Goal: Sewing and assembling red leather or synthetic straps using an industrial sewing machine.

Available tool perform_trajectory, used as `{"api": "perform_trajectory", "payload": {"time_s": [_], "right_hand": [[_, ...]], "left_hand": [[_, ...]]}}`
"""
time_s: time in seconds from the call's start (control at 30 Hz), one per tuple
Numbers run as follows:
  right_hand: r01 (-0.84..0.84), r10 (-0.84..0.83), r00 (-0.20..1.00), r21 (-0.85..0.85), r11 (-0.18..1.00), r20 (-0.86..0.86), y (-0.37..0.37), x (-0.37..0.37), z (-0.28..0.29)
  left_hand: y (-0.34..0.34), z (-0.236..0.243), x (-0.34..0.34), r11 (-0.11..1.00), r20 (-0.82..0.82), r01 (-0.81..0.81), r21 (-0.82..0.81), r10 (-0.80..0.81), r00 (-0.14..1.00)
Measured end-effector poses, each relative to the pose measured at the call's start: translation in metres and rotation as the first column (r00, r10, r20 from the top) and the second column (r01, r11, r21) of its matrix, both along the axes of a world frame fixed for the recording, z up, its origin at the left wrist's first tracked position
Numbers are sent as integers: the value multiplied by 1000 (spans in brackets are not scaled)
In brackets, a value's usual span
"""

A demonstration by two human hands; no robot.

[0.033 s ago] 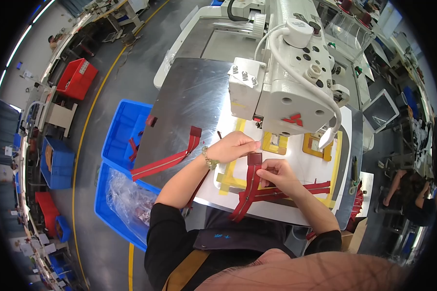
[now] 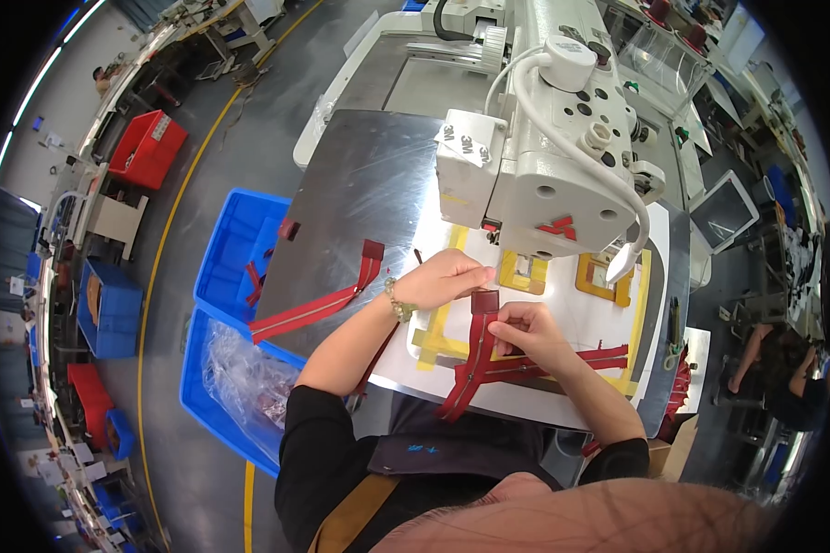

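My right hand (image 2: 530,332) pinches a red zipper (image 2: 473,364) along its edge, just below the dark red tab (image 2: 484,302) at its upper end. The zipper's lower part hangs over the table's near edge. Just above that tab, my left hand (image 2: 444,278) has thumb and fingers pressed together; whatever lies between them is too small to make out. Another red zipper (image 2: 581,361) lies across the white plate under my right wrist. A third red zipper (image 2: 318,302), also with a tab, rests on the metal table left of my left forearm.
A white sewing machine head (image 2: 553,194) stands just beyond my hands. Yellow-edged frames (image 2: 599,279) sit on the white plate (image 2: 563,318). Blue bins (image 2: 214,267) are at the left, one holding clear plastic (image 2: 235,364). Scissors (image 2: 673,350) lie at the table's right edge.
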State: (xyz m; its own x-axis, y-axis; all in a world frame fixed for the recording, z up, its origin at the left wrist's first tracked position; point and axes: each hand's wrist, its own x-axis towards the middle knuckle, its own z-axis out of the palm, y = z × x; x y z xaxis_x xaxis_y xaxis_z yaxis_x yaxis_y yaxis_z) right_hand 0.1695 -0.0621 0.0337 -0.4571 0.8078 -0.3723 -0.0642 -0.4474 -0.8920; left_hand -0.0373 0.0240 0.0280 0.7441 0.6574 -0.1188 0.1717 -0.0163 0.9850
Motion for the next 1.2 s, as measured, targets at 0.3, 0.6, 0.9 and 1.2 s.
{"api": "perform_trajectory", "payload": {"time_s": [0.3,0.6,0.9,1.2], "right_hand": [[24,-24,1000,31,999,5,4,-4,4],[0,-4,998,68,998,59,10,-1,-7],[-158,10,889,286,945,457,20,19,8],[-321,-106,804,578,751,585,-1,45,11]], "left_hand": [[6,10,-2,989,-58,63,135,-55,997],[6,8,1,956,-108,28,292,4,994],[16,-13,3,818,-237,17,575,147,960],[21,-20,2,860,-214,49,509,71,974]]}}
